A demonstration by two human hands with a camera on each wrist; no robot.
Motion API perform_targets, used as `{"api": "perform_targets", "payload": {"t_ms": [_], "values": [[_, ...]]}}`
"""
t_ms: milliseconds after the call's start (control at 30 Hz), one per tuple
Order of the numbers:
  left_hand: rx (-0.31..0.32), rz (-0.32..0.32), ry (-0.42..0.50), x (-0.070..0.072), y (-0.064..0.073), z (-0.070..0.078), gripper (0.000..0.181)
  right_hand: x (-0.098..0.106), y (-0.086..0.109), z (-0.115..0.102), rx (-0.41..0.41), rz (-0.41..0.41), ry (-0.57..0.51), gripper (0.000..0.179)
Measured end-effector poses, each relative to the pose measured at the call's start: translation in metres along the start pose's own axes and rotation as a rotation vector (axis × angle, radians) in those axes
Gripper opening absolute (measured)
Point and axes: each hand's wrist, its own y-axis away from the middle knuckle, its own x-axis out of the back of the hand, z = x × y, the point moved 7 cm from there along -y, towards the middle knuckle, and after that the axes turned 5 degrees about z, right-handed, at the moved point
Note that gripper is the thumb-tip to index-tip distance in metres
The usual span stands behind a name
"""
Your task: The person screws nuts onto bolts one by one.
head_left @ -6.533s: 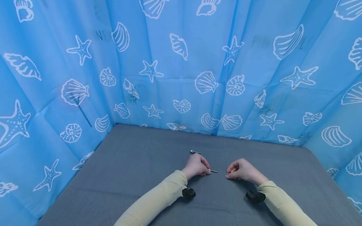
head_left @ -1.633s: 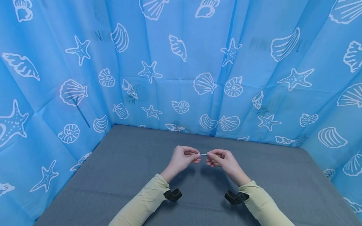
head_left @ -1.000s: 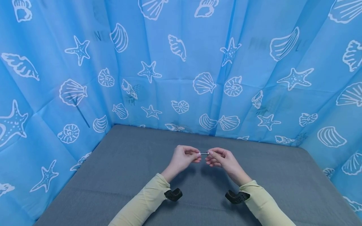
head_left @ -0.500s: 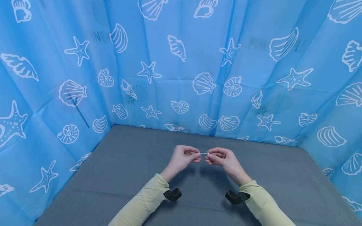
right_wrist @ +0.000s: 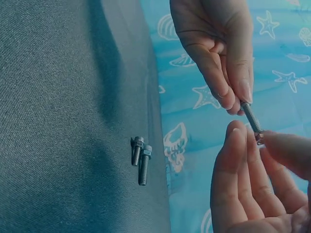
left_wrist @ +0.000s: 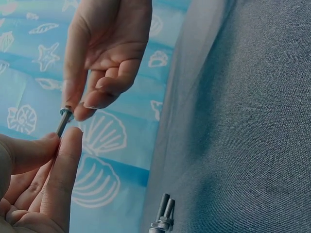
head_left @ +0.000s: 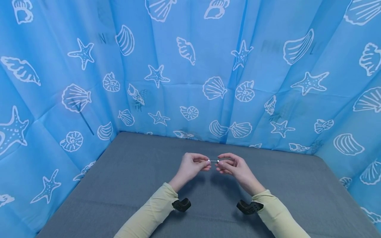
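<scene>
Left hand (head_left: 191, 165) pinches a thin metal bolt (right_wrist: 251, 116) between thumb and index finger. Its gripped end is hidden by the fingers, and the shaft points at the other hand. A small nut (right_wrist: 260, 138) sits at the bolt's far end; how far it is threaded I cannot tell. Right hand (head_left: 235, 166) has its thumb against the nut and a finger close behind it, while the index finger is lifted a little off. Both hands are raised above the grey table surface (head_left: 143, 158).
Two more bolts, a shorter one (right_wrist: 136, 151) and a longer one (right_wrist: 144, 167), lie side by side on the cloth, each with a wider collar near one end. Blue curtains (head_left: 184, 92) with white shell prints close off the back and sides.
Earlier the hands were apart, bolt in the left and nut in the right. They have come together, nut at the bolt's end. Just now the right index finger has lifted off.
</scene>
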Motion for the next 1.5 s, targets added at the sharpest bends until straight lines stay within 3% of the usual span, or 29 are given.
{"api": "perform_targets", "payload": {"t_ms": [167,467,767,1033,1300,1500], "values": [[-0.005,-0.004,-0.011,0.0,0.0,0.0,0.013,0.0,0.001,-0.002,0.024,-0.015,-0.025,0.037],[-0.001,-0.005,-0.042,-0.001,0.002,0.0,0.012,0.0,-0.001,0.004,-0.027,0.017,0.11,0.04],[-0.007,0.003,-0.043,0.001,-0.011,-0.023,0.013,0.0,0.002,-0.001,0.04,-0.023,0.026,0.038],[-0.016,0.019,-0.047,0.002,-0.012,-0.026,0.011,-0.002,-0.002,0.008,-0.042,0.018,0.123,0.039],[-0.008,0.021,-0.047,0.003,-0.012,-0.027,0.009,-0.001,0.0,0.005,-0.026,-0.009,0.01,0.041],[-0.009,0.022,-0.044,0.002,-0.011,-0.027,0.012,-0.001,-0.002,0.009,-0.044,0.011,0.029,0.037]]}}
